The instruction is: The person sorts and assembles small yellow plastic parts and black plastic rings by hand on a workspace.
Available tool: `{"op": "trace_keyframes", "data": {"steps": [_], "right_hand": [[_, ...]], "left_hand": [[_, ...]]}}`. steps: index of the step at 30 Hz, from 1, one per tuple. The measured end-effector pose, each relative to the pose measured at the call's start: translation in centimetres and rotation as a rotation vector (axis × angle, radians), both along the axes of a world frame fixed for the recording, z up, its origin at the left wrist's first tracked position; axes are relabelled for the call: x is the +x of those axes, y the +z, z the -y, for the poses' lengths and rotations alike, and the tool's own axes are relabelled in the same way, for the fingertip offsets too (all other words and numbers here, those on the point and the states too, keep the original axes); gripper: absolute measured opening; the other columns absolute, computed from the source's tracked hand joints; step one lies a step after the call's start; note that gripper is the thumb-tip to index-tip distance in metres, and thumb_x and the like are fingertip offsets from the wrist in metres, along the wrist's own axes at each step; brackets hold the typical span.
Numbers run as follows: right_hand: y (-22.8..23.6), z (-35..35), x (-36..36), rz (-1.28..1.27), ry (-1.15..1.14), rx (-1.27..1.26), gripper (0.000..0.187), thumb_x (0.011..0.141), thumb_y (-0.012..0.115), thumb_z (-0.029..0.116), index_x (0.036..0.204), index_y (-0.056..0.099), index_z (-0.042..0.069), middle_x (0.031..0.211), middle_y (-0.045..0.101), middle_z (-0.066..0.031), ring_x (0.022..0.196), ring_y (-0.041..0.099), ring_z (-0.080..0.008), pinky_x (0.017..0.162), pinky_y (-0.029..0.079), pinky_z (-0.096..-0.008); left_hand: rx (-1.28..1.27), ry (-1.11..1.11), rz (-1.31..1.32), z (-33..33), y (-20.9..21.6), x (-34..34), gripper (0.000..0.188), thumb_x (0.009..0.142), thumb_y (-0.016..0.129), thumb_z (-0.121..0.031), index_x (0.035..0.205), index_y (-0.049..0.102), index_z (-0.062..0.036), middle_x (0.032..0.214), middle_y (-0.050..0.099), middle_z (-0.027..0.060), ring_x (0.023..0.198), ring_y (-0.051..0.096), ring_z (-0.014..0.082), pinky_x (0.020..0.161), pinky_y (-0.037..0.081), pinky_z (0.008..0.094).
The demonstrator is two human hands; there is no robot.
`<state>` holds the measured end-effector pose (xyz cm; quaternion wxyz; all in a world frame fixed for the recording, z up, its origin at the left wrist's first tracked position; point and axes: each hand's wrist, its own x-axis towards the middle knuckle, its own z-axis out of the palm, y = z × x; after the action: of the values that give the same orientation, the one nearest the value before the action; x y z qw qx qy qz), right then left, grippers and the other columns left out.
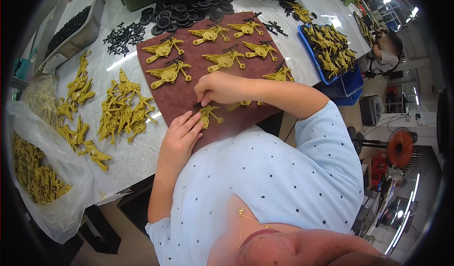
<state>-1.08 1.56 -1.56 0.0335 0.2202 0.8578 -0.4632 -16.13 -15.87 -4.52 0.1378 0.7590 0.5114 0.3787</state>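
At the near part of a maroon cloth (163,88), my left hand (178,136) holds a yellow plastic frame part (208,117) down by its left side with the fingertips. My right hand (221,88) is closed in a pinch just above it, on a small dark piece (197,105) at the part's upper end; most of that piece is hidden by the fingers. Similar yellow frame parts (163,51) lie in rows on the cloth, several with thin black bar pieces (230,48) at their upper ends. My right forearm partly covers one near the right edge.
Loose yellow parts (124,107) lie left of the cloth, beside a clear plastic bag (71,190) of more. Black wheels (182,8) and small black pieces (124,38) are heaped beyond. A blue tray (324,79) of yellow-and-black assemblies stands at right. Another person (385,53) is farther off.
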Motion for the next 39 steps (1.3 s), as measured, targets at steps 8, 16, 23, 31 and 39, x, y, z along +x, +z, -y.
{"op": "trace_keyframes", "data": {"steps": [8, 16, 23, 31, 39], "right_hand": [[0.4, 0.1, -0.8, 0.05, 0.108, 0.112, 0.005, 0.075, 0.064, -0.001, 0.078, 0.06, 0.0, 0.082, 0.06, -0.011, 0.079, 0.061, -0.0245, 0.071, 0.048, -0.0335], [0.1, 0.5, -1.1, 0.066, 0.178, 0.172, 0.006, 0.072, 0.063, -0.002, 0.075, 0.059, 0.0, 0.08, 0.059, -0.0117, 0.073, 0.062, -0.0265, 0.064, 0.049, -0.0348], [1.1, -1.1, 0.0, 0.027, 0.13, 0.151, 0.013, 0.075, 0.068, 0.013, 0.084, 0.067, 0.004, 0.084, 0.062, -0.0108, 0.082, 0.061, -0.0275, 0.072, 0.048, -0.0371], [4.5, -11.7, 3.8, -0.16, -0.584, 0.332, 0.018, 0.082, 0.064, 0.017, 0.094, 0.068, 0.004, 0.089, 0.068, -0.0132, 0.085, 0.065, -0.0271, 0.076, 0.05, -0.0364], [-0.9, -24.0, 2.1, -0.254, -0.611, 0.847, 0.029, 0.074, 0.072, 0.027, 0.088, 0.068, 0.002, 0.087, 0.065, -0.0183, 0.085, 0.063, -0.0343, 0.076, 0.05, -0.0412]], "left_hand": [[0.009, 0.016, 0.007, 0.1, -0.2, 0.1, 0.033, 0.07, 0.07, -0.003, 0.103, 0.065, -0.0017, 0.112, 0.063, 0.0095, 0.107, 0.057, 0.03, 0.088, 0.048, 0.0394], [0.021, 0.046, 0.013, 0.1, -0.2, 0.4, 0.028, 0.071, 0.068, -0.001, 0.099, 0.067, -0.0007, 0.107, 0.065, 0.0104, 0.104, 0.058, 0.0304, 0.086, 0.049, 0.0394], [0.069, 0.023, -0.016, -0.4, 0.5, 0.0, 0.026, 0.071, 0.068, 0.0, 0.097, 0.067, 0.0008, 0.105, 0.065, 0.0113, 0.102, 0.058, 0.0313, 0.086, 0.049, 0.0395], [0.027, -0.047, -0.192, -1.8, 4.8, -1.3, 0.028, 0.065, 0.075, -0.008, 0.09, 0.066, 0.0003, 0.102, 0.065, 0.0113, 0.102, 0.058, 0.0309, 0.086, 0.047, 0.0423], [0.166, -0.009, -0.195, -18.0, 8.0, -1.9, 0.008, 0.076, 0.065, -0.003, 0.083, 0.064, -0.0007, 0.089, 0.065, 0.0121, 0.085, 0.059, 0.0313, 0.077, 0.047, 0.0372]]}}
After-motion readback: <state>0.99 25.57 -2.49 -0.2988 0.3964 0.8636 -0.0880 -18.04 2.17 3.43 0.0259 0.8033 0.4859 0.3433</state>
